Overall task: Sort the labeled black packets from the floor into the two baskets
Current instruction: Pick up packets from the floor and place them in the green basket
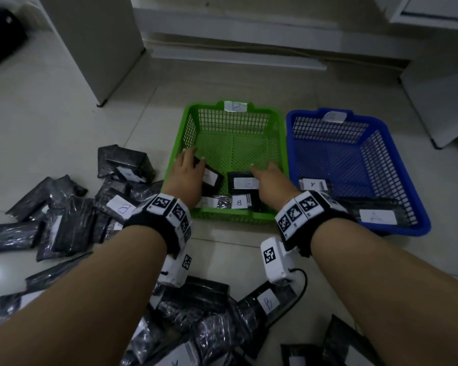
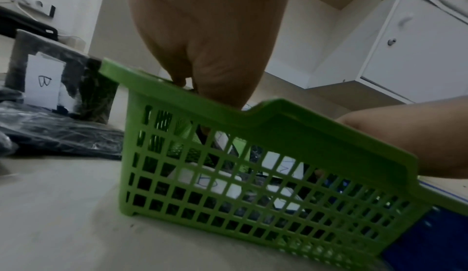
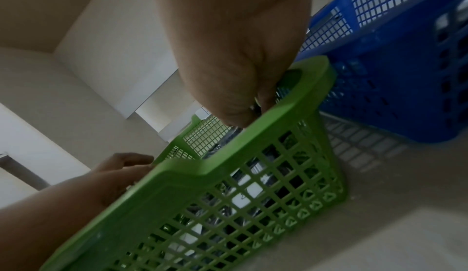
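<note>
My left hand (image 1: 195, 157) reaches into the left side of the green basket (image 1: 222, 216) marked B. Its thumb lies on top of a tilted black packet (image 1: 210, 178), fingers at the far edge. My right hand (image 1: 259, 173) is at the basket's right side, holding a black packet (image 1: 242, 182) labelled B by its right edge, index finger stretched forward. More B packets lie under them. The blue basket (image 1: 407, 231) on the right holds packets labelled A (image 1: 376, 215). In the wrist views the green rim (image 2: 303, 127) (image 3: 228, 159) hides my fingertips.
Loose black packets (image 1: 72, 223) are heaped on the floor to the left, and more of them (image 1: 196, 326) under my forearms. White cabinets stand at the back left (image 1: 98, 43) and at the right (image 1: 439, 107). A black cable (image 1: 303, 283) hangs from the right wrist camera.
</note>
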Motion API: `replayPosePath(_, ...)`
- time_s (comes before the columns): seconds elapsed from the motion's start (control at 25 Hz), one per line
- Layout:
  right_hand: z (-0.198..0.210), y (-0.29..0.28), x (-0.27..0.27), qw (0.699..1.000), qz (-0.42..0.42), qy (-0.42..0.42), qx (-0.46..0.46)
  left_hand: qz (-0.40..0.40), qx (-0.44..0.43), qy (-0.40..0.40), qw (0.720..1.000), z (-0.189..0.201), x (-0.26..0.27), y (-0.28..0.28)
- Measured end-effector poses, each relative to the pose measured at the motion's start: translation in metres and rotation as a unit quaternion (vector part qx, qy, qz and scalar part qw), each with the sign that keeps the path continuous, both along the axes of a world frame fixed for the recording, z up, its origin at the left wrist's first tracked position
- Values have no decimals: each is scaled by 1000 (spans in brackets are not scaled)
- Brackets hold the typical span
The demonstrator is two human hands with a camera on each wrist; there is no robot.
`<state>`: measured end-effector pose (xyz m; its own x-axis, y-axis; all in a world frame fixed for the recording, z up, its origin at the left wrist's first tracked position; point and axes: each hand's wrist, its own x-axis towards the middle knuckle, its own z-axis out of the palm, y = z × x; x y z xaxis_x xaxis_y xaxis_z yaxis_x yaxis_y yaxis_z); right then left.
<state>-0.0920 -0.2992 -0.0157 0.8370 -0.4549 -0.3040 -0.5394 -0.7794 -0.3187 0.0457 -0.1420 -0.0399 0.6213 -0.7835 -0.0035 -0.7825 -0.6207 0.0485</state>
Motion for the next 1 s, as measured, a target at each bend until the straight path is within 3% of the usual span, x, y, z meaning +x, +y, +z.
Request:
replayPosePath(0.2, -6, -2, 7, 978, 123, 152, -66, -24, 182, 15, 983, 7, -9, 1)
replayPosePath(0.28, -1, 4, 4, 981, 128, 134, -48, -47, 253, 18, 966, 14, -14, 4)
replayPosePath(0.32, 2, 8, 0, 991, 104, 87, -13, -42, 254, 33, 966, 15, -17, 4)
replayPosePath(0.4, 9, 18, -15, 996, 29, -64, 56, -17, 165, 85, 982, 14, -18, 9)
replayPosePath(0.48, 11, 43, -46, 972, -32, -225, 54, -22, -45, 129, 990, 12, -31, 26)
replayPosePath(0.56, 4, 71, -86, 945, -68, -317, 43, -95, -217, 72, 969, 10, -60, 56)
replayPosePath(0.6, -2, 82, -104, 945, -72, -316, 49, -138, -249, 40, 958, 11, -77, 70)
replayPosePath(0.68, -19, 99, -135, 975, -27, -210, 69, -233, -199, 71, 949, 3, -104, 97)
replayPosePath(0.8, -38, 105, -158, 996, 53, 41, 65, -260, 29, 209, 942, -17, -114, 120)
replayPosePath(0.88, -41, 103, -161, 991, 81, 86, 62, -231, 99, 238, 938, -24, -111, 126)
replayPosePath(1.0, -39, 99, -157, 992, 90, 75, 50, -192, 95, 269, 939, -19, -111, 127)
